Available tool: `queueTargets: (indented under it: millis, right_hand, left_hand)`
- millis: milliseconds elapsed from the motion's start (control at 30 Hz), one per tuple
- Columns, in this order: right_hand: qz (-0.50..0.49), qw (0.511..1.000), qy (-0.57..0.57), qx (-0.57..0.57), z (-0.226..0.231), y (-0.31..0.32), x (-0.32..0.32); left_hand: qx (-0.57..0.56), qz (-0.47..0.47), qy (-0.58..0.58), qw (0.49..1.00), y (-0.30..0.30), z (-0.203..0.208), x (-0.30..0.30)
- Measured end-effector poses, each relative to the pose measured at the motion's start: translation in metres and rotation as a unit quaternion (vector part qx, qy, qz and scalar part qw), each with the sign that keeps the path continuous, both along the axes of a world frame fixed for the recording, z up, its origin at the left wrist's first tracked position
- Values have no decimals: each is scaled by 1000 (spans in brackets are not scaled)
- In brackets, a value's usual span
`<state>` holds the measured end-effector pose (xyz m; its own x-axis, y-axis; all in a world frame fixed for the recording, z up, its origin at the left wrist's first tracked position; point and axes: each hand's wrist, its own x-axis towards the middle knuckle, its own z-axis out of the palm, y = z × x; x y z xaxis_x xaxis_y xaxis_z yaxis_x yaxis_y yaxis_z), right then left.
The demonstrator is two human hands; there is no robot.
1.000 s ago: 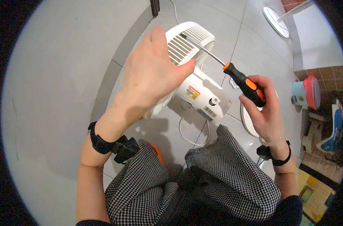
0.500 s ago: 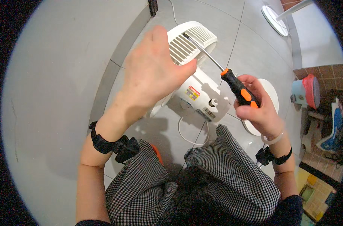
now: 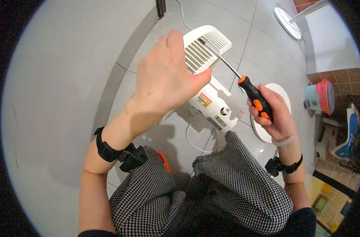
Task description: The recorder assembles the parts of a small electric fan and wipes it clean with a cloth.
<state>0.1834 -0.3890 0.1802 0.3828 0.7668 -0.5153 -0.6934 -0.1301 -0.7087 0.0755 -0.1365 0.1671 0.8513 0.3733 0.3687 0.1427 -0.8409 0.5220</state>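
Checked trousers (image 3: 227,185) frame the near edge, and just past the knees the right hand (image 3: 276,114) is clenched on an orange-and-black screwdriver (image 3: 254,96), its tip at the grille. White plastic fan heater (image 3: 207,79) lies on the tiled floor (image 3: 69,79); left hand (image 3: 164,79), fingers loose, steadies its top. Looks light but brittle at the slats, so I'd hold the solid body.

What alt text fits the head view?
Seen from above, a person's left hand steadies a white fan lying on grey floor tiles, while the right hand holds a black-and-orange screwdriver with its tip at the fan's grille. Checked trousers fill the lower frame.
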Motion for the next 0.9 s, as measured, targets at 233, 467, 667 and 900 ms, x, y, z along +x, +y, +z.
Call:
queueTargets:
  millis: [233,467,667,900]
  right_hand:
    - [-59,964,-254,-50,14,-8,-14]
    - [-39,696,-695,-177,-1,1,-46]
    - [-50,986,-147,-55,10,-1,-33]
    - [-42,930,-355,-87,8,6,-45]
  left_hand:
    - [-8,-12,1,1000,4,3,-5]
    - [-18,-1,0,1000,8,3,-8]
    - [-19,-9,10,1000,8,4,-9]
    - [-17,6,-3,1000,8,0,-9]
